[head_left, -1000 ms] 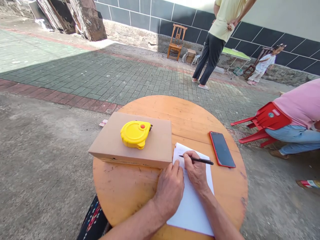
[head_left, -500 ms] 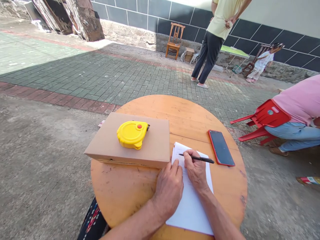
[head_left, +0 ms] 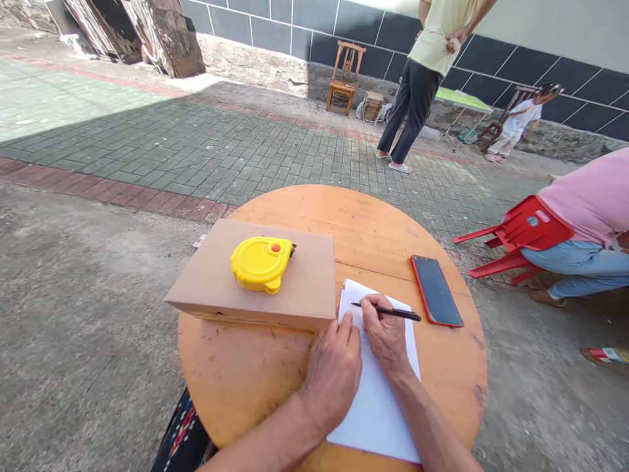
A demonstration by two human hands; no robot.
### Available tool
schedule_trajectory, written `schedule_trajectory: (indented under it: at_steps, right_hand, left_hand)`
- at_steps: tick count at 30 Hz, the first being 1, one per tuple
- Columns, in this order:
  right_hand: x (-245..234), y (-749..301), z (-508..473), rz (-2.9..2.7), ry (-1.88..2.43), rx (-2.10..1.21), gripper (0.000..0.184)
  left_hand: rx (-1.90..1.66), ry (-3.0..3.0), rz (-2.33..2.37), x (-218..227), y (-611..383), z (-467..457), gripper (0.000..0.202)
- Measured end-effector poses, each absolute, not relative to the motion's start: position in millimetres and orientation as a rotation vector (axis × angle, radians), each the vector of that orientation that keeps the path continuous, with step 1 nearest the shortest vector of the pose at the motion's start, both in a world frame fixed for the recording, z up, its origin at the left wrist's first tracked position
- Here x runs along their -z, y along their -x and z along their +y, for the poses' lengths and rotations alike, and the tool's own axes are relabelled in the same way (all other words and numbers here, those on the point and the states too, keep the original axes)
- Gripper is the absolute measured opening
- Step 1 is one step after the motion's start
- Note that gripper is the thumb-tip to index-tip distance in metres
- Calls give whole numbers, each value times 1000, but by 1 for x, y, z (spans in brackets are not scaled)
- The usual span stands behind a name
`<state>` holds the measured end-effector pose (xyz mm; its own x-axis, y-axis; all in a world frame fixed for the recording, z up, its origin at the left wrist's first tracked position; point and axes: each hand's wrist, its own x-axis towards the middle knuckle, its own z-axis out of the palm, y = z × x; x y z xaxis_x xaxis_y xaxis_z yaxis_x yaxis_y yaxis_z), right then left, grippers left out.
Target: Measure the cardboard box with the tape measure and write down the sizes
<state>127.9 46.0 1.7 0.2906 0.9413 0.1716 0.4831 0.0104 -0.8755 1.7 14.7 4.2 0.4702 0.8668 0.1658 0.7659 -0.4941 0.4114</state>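
Observation:
My right hand (head_left: 386,333) pinches a black pen (head_left: 397,313), whose tip is at the upper part of a white sheet of paper (head_left: 376,413). Faint writing shows near that tip. My left hand (head_left: 334,370) lies on the paper's left edge, fingers laid down and lightly bent, close by the near right corner of a cardboard box (head_left: 309,282). On top of the box rests a yellow tape measure (head_left: 260,263) with a red button. Paper and box both lie on a round wooden table (head_left: 246,387).
A phone in a red case (head_left: 436,290) lies on the table's right side. Beyond that, a person in pink (head_left: 597,190) sits on a red plastic chair (head_left: 533,226). Another person (head_left: 417,85) stands across the paving, near a wooden chair (head_left: 345,77). A small child (head_left: 518,121) is farther right.
The whole view has shifted very slightly. Both hands keep their places on the paper, and the pen stays in my right hand.

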Motion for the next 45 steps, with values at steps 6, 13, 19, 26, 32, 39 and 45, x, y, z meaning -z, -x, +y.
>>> schedule_trajectory:
  at_steps: [6, 13, 19, 26, 32, 39, 45]
  right_hand:
    - [-3, -126, 48, -1353, 1626, -615, 22]
    - [-1, -126, 48, -1321, 1633, -608, 20]
    - [-1, -126, 47, -1325, 1634, -641, 23]
    - [1, -127, 47, -1305, 1638, -630, 22]
    - [0, -129, 46, -1275, 1637, -605, 23]
    - [-1, -128, 46, -1280, 1643, -583, 22]
    - [-1, -128, 46, -1294, 1647, -597, 22]
  left_hand:
    - [-504, -2446, 1398, -4, -1, 15, 28]
    - [-494, -2439, 1390, -4, -2, 15, 28]
    - [-513, -2447, 1387, -4, -1, 15, 29]
    - [-508, -2434, 1378, -5, -1, 15, 25]
    - [-500, -2409, 1379, -5, -1, 15, 26]
    - [-495, -2412, 1382, -5, -1, 15, 25]
    - [-493, -2416, 1369, -5, 0, 15, 26]
